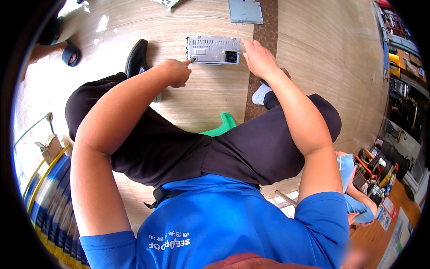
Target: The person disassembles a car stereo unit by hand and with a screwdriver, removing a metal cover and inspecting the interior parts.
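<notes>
A silver metal car stereo unit point(210, 49), with slotted vents and a black connector socket at its lower right, sits in front of me on the floor. At its lower left corner is my left hand point(176, 71), its index finger stretched onto the edge and the other fingers curled. My right hand point(259, 58) takes the opposite short side, with fingers along the right edge. Together the two hands steady the unit between them. Some fingertips are hidden from above.
A flat grey metal cover point(246, 11) lies beyond the unit, across a dark floor strip. Under my legs shows a green plastic stool point(222, 125). Another person's sandalled foot point(71, 53) is at far left. Shelves of tools point(396, 67) line the right, and a person sits behind at lower right.
</notes>
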`<state>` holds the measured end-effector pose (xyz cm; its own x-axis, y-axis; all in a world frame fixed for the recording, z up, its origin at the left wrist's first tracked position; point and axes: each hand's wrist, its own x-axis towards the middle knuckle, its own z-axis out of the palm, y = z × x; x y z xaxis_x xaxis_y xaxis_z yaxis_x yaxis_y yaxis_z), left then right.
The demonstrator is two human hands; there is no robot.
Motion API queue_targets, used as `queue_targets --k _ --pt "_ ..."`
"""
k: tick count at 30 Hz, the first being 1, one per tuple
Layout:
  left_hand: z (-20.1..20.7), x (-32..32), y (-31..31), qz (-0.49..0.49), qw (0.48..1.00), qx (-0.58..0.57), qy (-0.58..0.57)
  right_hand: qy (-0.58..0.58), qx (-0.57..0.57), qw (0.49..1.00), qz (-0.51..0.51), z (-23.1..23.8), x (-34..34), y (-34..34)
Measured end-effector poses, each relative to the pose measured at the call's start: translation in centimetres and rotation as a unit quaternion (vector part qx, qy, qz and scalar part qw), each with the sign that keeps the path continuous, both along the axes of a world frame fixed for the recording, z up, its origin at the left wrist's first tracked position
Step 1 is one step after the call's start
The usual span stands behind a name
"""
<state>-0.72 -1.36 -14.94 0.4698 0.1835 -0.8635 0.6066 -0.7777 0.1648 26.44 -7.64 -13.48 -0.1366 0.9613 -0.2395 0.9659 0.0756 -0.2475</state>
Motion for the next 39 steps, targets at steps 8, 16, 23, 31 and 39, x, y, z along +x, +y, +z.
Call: queue_targets --k 8,16,23,31,39 --pt "-0.2 0.0 0.0 -0.003 1.0 -0.002 0.004 0.007 0.032 0.999 0.027 -0.2 0.2 -0.1" --pt "0.3 0.1 0.0 -0.009 1.0 0.008 -0.002 -0.012 0.01 1.0 -0.007 -0.1 0.1 -0.1" --pt "0.7 0.5 0.3 -0.008 1.0 0.017 -0.02 -0.014 0.002 1.0 -0.001 -0.3 0.5 0.1" --pt "8.5 1.8 3.2 0.07 0.961 0.133 -0.232 0.014 0.05 0.997 -0.063 0.6 2.7 1.6" --pt "25.4 -4.2 4.3 0.217 0.828 0.267 -0.444 -0.078 -0.129 0.985 -0.088 -4.9 9.0 -0.1"
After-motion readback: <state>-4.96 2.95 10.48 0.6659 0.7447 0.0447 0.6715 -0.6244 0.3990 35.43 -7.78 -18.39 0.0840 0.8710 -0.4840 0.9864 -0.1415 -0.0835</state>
